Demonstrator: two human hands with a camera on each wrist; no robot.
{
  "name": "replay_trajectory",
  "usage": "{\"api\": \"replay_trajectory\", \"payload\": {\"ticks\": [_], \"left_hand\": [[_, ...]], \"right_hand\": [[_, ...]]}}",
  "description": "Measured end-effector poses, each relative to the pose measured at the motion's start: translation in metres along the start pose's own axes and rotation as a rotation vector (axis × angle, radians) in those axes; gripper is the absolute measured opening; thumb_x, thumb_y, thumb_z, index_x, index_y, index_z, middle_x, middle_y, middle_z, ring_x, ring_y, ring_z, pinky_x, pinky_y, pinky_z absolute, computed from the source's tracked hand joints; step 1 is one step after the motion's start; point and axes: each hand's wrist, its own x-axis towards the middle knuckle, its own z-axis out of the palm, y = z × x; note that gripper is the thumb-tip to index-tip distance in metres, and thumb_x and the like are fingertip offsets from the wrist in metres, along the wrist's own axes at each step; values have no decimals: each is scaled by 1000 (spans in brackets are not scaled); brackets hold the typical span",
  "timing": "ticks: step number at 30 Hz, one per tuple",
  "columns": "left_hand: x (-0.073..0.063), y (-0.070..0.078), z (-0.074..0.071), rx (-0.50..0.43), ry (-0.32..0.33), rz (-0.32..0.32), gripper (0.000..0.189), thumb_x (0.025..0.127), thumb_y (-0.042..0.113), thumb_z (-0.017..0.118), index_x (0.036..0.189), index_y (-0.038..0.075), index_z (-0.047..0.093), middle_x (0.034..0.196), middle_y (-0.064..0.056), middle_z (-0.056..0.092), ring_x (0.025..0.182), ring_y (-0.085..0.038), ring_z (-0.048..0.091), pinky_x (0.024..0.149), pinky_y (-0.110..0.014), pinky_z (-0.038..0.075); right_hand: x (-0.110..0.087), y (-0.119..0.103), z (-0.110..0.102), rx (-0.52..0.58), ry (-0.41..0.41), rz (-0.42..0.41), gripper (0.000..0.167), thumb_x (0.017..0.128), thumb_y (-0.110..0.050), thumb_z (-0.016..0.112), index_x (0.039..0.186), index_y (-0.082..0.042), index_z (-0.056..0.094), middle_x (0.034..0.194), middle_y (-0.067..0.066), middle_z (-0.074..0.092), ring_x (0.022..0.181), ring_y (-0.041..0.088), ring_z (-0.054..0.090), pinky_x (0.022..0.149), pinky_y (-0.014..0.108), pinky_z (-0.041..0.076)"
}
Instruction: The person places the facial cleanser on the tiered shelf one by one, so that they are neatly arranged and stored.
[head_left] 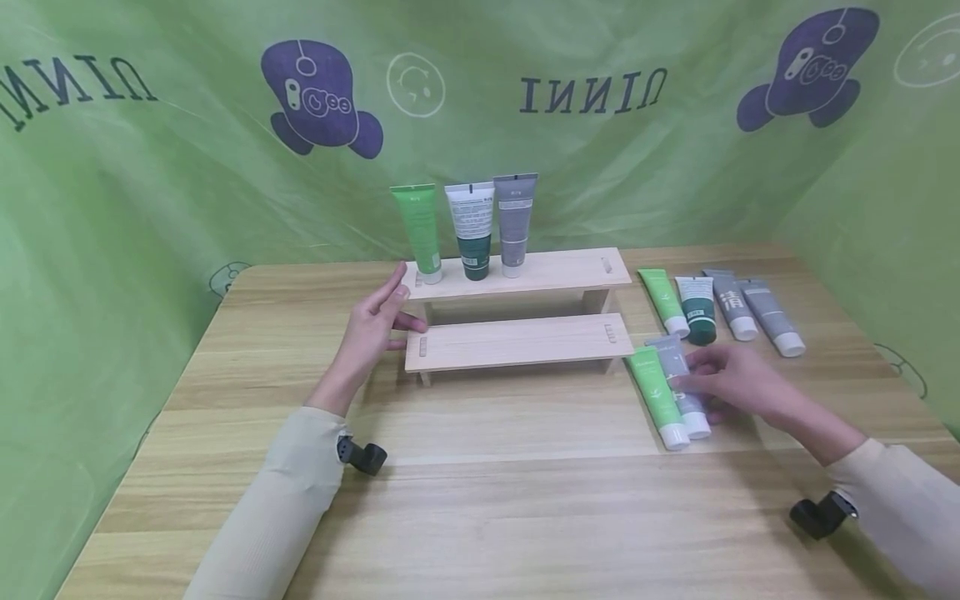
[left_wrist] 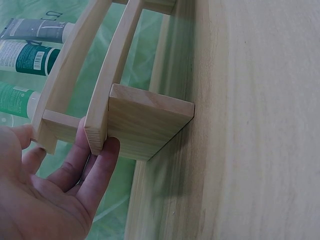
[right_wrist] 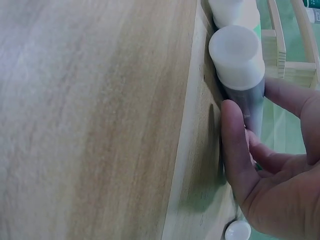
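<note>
The left hand (head_left: 378,315) holds the left end of the two-tier wooden shelf (head_left: 517,340), its fingers partly bent and spread across both tiers, with fingertips on either side of the lower board's end. The right hand (head_left: 731,379) is nearly closed, pinching a gray tube (head_left: 672,360) between thumb and fingers. That tube is right of the shelf's lower tier, just beside a light-green tube (head_left: 654,390) on the wooden table (head_left: 480,500); both white caps point to the near side. I cannot tell whether the gray tube is lifted.

Farther right lie another light-green tube (head_left: 660,293), a white-and-dark-green tube (head_left: 697,302) and two more gray tubes (head_left: 727,302) (head_left: 768,312). On the upper tier, three tubes stand cap-down: light green (head_left: 420,225) at left, white and dark green (head_left: 472,218) in the middle, gray (head_left: 515,221) at right.
</note>
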Motion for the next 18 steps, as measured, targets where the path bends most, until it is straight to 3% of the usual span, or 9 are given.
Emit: {"api": "replay_trajectory", "payload": {"ticks": [9, 18], "left_hand": [[1, -2, 0, -1, 4, 7, 51, 105, 50, 46, 154, 47, 32, 91, -18, 74, 91, -23, 72, 87, -52, 57], [1, -2, 0, -12, 5, 20, 54, 105, 50, 47, 156, 42, 32, 88, -16, 74, 87, -20, 73, 84, -48, 59]], "right_hand": [[-1, 2, -2, -3, 24, 0, 72, 88, -34, 80, 127, 18, 50, 115, 37, 62, 87, 25, 68, 61, 34, 59], [-6, 6, -2, 54, 2, 5, 69, 90, -29, 78, 131, 17, 46, 121, 41, 57, 87, 25, 69, 62, 37, 61]]}}
